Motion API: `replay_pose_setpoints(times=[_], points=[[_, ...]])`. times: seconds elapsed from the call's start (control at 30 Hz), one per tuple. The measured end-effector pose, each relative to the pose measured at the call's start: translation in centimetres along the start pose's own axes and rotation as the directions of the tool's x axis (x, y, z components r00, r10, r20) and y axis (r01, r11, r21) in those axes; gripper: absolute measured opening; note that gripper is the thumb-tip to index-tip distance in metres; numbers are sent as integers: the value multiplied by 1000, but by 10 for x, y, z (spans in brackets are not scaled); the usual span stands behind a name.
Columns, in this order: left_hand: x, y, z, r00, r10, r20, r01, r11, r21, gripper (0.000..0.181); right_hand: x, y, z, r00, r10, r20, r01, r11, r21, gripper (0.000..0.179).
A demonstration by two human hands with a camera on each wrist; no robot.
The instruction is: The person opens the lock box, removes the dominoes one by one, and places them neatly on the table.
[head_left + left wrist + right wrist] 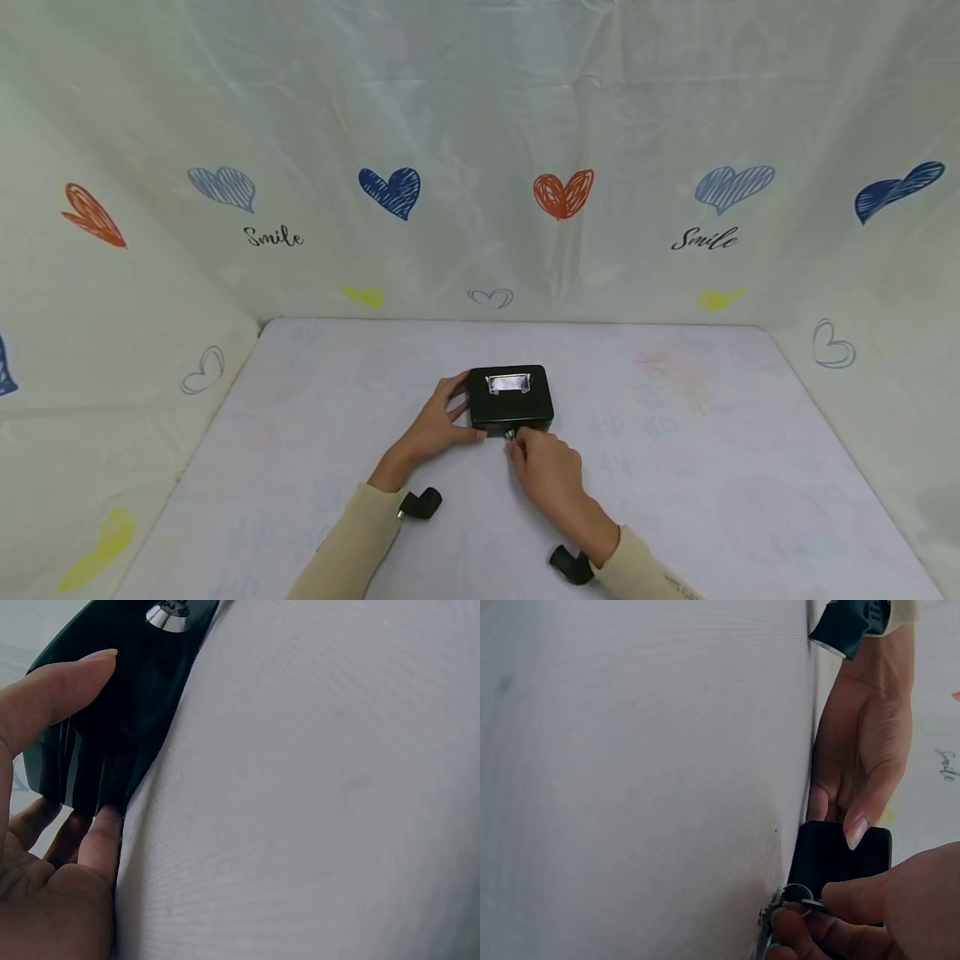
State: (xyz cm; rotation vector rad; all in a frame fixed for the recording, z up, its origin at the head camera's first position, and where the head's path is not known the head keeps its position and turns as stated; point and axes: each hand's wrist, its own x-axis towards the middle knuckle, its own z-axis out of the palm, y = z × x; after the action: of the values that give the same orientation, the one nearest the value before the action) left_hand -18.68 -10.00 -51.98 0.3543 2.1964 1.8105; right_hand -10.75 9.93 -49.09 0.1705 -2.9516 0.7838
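A black rectangular box (512, 408) is resting on the white tabletop (675, 475); the left hand (438, 427) is gripping its left side, the right hand (551, 468) pinching a silver metal key (814, 905) at its near side.

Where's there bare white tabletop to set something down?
Bare white tabletop: beyond the shiny black rectangular box, left of the left hand, right of the right hand. Crowded: the box's front, where the right hand pinches a small metal key.

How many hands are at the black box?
2: the left hand grips the black box at its left end; the right hand pinches a key at the box's front. Neither is fully hidden.
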Motion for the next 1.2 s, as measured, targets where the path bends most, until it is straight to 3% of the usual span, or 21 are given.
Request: replay_pose_setpoints(times=[0.2, 0.47, 0.8, 1.07, 1.2], points=[[-1, -1, 0, 1000, 1, 2, -1, 1000, 2, 109, -2, -7, 2, 997, -55, -50, 46, 985, -168, 13], [1, 1, 1, 1000, -22, -7, 22, 1000, 2, 109, 1, -10, 10, 976, -161, -149, 92, 917, -389, 18], [1, 1, 1, 1000, -24, -6, 24, 1000, 13, 108, -1, -10, 12, 973, -162, -163, 88, 918, -388, 17], [0, 1, 1, 1000, -26, -8, 26, 999, 19, 109, -3, -10, 9, 993, -68, -99, 36, 955, -293, 13], [0, 2, 2, 1000, -25, -13, 25, 999, 21, 109, -3, -9, 8, 997, -33, -76, 10, 958, -287, 15]])
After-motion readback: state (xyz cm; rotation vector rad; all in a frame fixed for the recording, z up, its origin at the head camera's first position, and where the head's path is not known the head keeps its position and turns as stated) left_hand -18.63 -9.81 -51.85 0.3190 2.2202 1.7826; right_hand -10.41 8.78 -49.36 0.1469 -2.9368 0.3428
